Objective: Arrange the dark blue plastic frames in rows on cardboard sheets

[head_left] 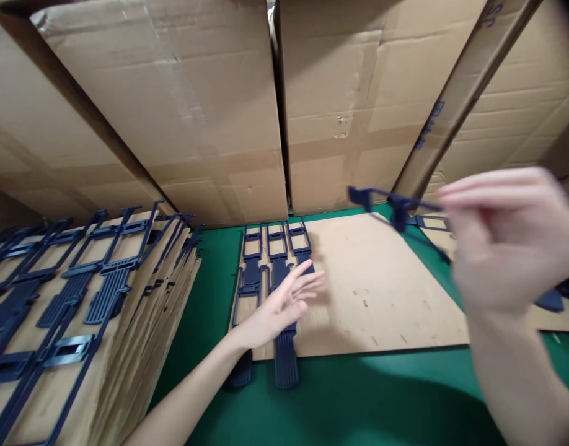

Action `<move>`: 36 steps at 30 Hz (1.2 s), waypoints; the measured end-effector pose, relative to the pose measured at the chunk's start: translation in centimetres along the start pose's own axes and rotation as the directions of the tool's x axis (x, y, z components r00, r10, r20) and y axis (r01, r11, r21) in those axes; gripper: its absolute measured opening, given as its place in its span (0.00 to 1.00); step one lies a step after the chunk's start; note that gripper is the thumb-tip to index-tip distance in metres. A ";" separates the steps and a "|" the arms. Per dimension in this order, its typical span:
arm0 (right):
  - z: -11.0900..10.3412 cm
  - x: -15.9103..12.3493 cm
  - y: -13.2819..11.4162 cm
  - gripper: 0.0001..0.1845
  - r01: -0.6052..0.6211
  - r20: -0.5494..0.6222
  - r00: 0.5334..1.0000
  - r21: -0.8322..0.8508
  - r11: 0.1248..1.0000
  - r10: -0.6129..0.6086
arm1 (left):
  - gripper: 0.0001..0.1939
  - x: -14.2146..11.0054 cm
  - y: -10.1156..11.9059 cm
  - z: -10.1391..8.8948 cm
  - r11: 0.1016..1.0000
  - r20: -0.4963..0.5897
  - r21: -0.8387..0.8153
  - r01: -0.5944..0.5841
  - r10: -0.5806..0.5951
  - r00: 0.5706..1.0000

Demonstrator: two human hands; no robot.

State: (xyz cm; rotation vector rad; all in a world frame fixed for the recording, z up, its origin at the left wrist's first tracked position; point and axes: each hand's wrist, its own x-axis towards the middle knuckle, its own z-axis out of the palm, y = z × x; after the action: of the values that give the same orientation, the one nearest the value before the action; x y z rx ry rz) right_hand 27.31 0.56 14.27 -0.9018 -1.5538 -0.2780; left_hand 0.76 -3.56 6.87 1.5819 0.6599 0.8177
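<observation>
Navy frame (398, 214) pinched in fingers of right hand (512, 241), left hand (287, 303) loosely spread over navy pieces (251, 271), near cardboard sheet (382, 285)'s left edge

A sheet (382, 291) lies on the table (359, 396), with parts (251, 272) in rows at its left end: three side by side at the back, others before them, two jutting past the near edge. The sheet's middle and right are bare. To its left, a strip of table between, stands a stack (145, 353) with more parts across its top and some poking out between its layers. The left hand (289, 297) is over the laid parts; the right hand (512, 241) — with a piece (398, 214) in its fingers — is above the sheet's right side. Beyond, at far right, lies another sheet (556, 320). Boxes (205, 124) stand behind everything — side by side.
</observation>
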 end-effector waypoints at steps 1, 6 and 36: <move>1.1 -0.8 -1.9 0.09 0.102 0.062 0.992 0.150 0.983 -0.112 | 0.36 -0.1 0.5 0.5 0.980 0.000 -0.198 -0.005 0.005 1.000; 5.4 -5.1 -7.8 0.11 0.114 0.511 0.721 0.580 0.807 -0.469 | 0.33 -0.1 1.9 1.6 0.750 -0.050 -0.655 0.095 -0.169 0.984; 4.2 -1.5 -0.4 0.24 -0.808 0.851 0.500 0.393 0.440 0.160 | 0.26 -1.2 1.5 -5.2 0.240 -0.013 0.967 -0.086 0.385 0.923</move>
State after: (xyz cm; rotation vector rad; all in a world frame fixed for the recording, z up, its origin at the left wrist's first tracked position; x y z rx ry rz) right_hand 23.89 2.41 12.12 -0.7523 -1.6925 1.3598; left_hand -4.19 -1.68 8.58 2.8175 1.2875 0.8901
